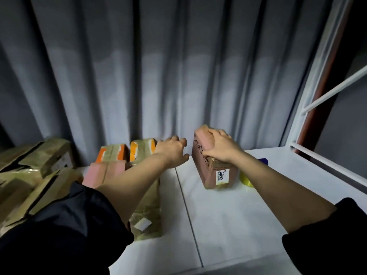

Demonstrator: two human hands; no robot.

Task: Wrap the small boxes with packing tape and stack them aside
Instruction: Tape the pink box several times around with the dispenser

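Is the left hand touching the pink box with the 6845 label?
Apart. The head view shows white table and grey curtain between the left hand and the pink box, which only the right hand grips.

1. A table (228, 215) fills the lower middle, with a curtain (158, 66) behind it at 12 o'clock.
2. A labelled box (216, 171) stands on the table right of centre, the right hand (220, 146) on top of it.
3. A tape roll (246, 180) lies just beside that box at its 3 o'clock.
4. The left hand (172, 153) hangs at the box's 9 o'clock, apart from it.
5. Two boxes (127, 151) sit against the curtain at 11 o'clock.
6. A heap of wrapped boxes (33, 175) lies at 9 o'clock.
7. A window frame (317, 116) stands at 3 o'clock.
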